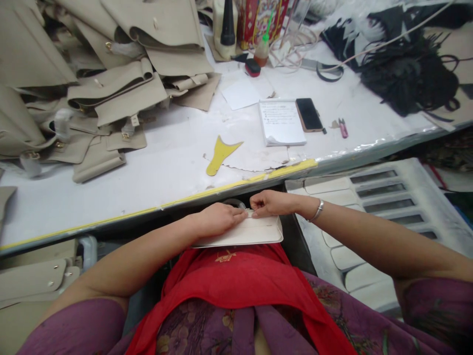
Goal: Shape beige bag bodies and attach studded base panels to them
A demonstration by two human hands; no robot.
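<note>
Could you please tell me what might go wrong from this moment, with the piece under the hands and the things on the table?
The cream piece is over the lap, not on the table, so it might slip if the left hand or right hand eases off. The heaped beige pieces have gold-coloured fittings among them, which could scratch surfaces. The green-nozzled bottle, if knocked, might leak.

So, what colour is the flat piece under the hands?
The piece is cream-white; head view.
</note>
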